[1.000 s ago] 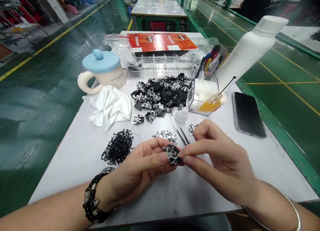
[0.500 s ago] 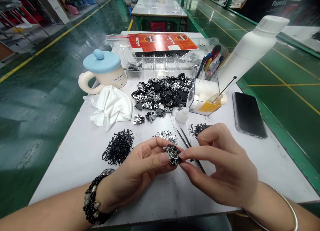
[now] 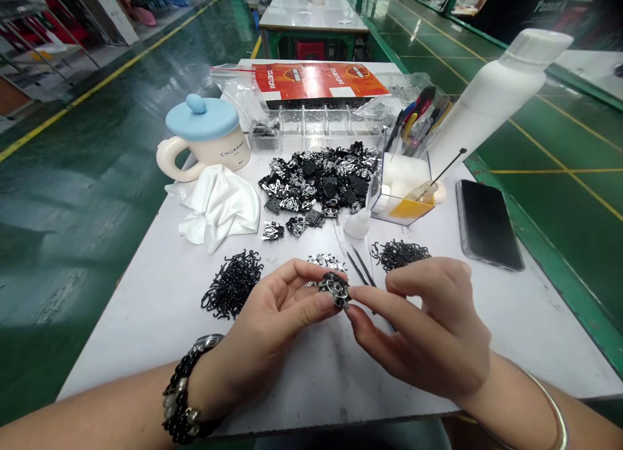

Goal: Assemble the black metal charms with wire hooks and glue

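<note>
Between the thumb and fingers of my left hand [image 3: 285, 317] is a small black-and-silver mechanical part [image 3: 335, 290], its patterned metal face turned up. My right hand [image 3: 423, 333] pinches the part's right edge with thumb and index finger; anything tiny between those fingertips is hidden. Just beyond the hands lie small silver pieces [image 3: 327, 262] and dark tweezers [image 3: 363, 268], partly covered by my right hand. A heap of black S-shaped hooks [image 3: 232, 284] is left of my left hand. More black curved pieces [image 3: 400, 254] lie behind my right hand.
Similar black-and-silver parts [image 3: 321, 180] are piled mid-table. Around them stand a lidded mug [image 3: 204, 138], a white cloth [image 3: 221, 206], a clear divided box [image 3: 314, 126], a tool holder [image 3: 402, 206], a small white bottle [image 3: 357, 224], a large white bottle [image 3: 491, 99] and a phone [image 3: 489, 224].
The held part has risen slightly and turned a little in my left hand. My right hand has shifted slightly, its upper fingers lower and more curled, uncovering more of the curved black pieces.
</note>
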Available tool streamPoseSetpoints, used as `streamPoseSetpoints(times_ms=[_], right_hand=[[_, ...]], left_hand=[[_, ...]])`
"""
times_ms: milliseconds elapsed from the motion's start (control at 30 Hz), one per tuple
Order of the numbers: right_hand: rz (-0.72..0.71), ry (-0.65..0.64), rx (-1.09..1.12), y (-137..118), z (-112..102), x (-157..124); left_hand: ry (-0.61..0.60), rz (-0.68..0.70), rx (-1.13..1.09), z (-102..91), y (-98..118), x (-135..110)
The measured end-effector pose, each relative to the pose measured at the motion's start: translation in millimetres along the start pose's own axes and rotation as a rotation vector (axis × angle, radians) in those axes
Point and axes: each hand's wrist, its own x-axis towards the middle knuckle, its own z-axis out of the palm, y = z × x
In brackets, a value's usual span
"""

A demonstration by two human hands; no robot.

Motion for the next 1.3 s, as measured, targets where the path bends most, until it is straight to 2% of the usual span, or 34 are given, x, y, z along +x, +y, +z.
streamPoseSetpoints(times_ms=[200, 333, 567, 833, 1033, 1300], right_hand=[[-0.104, -0.04, -0.085, 2.6, -1.8, -3.3], [-0.114, -0.034, -0.077, 3.9, -2.6, -3.1], [0.051, 0.049, 0.145, 0.9, -3.5, 1.9], [0.329, -0.013, 0.556, 0.1, -0.9, 5.6], [0.382, -0.031, 0.684, 0.9, 1.2, 2.2], [0.379, -0.031, 0.734, 2.2, 1.7, 1.8]], left_hand=[[0.012, 0.095, 0.101, -2.9, -0.6, 0.7], [-0.006, 0.058, 0.092, -2.1, 0.2, 1.4], [-0.043, -0.042, -0.067, 1.0, 2.2, 1.0], [-0.152, -0.058, -0.173, -0.9, 2.8, 2.4], [-0.18, -0.072, -0.192, -2.0, 1.9, 3.3], [-0.21, -0.096, -0.243, -3.1, 2.2, 3.6]])
